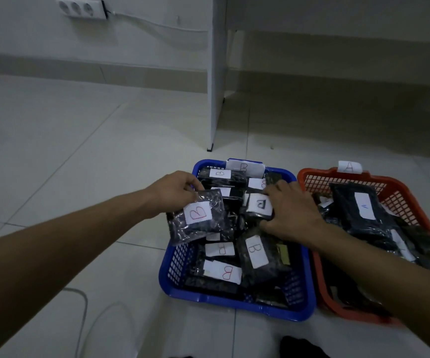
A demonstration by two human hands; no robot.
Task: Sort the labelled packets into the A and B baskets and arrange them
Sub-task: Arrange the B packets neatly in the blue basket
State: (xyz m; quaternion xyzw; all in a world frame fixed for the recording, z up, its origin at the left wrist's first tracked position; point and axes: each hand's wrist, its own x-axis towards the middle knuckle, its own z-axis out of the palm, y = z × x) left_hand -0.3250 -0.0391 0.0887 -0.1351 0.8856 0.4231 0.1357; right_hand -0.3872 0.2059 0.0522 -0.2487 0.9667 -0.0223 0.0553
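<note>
A blue basket [234, 304] tagged B stands on the floor, full of several dark packets with white B labels. To its right is a red basket [405, 192] tagged A, holding dark packets, one with an A label [365, 205]. My left hand [175, 189] pinches the top edge of a clear packet with a red B label [198, 214], held over the blue basket's left rim. My right hand [292, 211] reaches into the blue basket, with thumb and fingers around a packet bearing a black B label [259, 205].
A white furniture panel [216, 73] stands on the tiled floor behind the baskets. A wall socket strip [80, 7] with a cable is at upper left. A thin white cable [79, 303] loops on the floor at lower left. Something dark [301, 347] lies at the bottom edge.
</note>
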